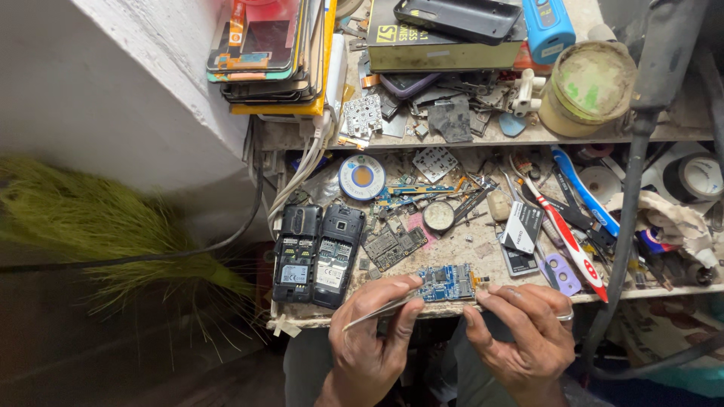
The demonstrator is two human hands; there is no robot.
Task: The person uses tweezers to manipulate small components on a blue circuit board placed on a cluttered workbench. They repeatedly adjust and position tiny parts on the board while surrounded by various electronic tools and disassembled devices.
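A small blue circuit board (449, 283) lies at the front edge of a cluttered wooden bench (483, 260). My left hand (373, 339) grips metal tweezers (377, 310), whose tips point right and reach the board's left end. My right hand (524, 332) pinches the board's right end between thumb and forefinger; a ring sits on one finger. Two open black phones (317, 252) with their backs off lie side by side just left of my left hand.
A solder spool (362, 177), a loose green board (392, 245), a toothbrush (566, 226), tape rolls (697, 177) and scraps crowd the bench. A shelf above holds stacked phone screens (264, 53), a box and a tin (588, 87). Cables hang left; a broom (98, 226) lies left.
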